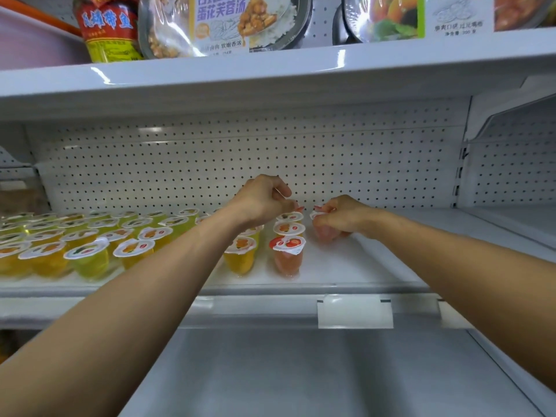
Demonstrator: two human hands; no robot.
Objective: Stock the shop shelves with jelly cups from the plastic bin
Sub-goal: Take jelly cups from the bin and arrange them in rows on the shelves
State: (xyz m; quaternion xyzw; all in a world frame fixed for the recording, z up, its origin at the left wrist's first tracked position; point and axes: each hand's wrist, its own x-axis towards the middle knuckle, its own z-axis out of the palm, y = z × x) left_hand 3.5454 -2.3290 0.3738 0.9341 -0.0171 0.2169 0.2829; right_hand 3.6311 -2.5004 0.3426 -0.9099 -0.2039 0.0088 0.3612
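Behind the front pink cup (287, 254), the left hand (261, 201) pinches one jelly cup (298, 207) and the right hand (341, 218) grips a second cup (323, 234); releasing either tilted could topple neighbours.

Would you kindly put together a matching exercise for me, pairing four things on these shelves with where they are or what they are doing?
Things:
1. strawberry-lid jelly cup
2. right hand
3. red-labelled jar
4. clear label holder

Places or states:
A. on the top shelf, far left
B. grips a pink cup just right of the rows
C. clipped to the front edge of the middle shelf
D. front of its row, right of a yellow cup

Pairs: 1-D, 2-B, 3-A, 4-C
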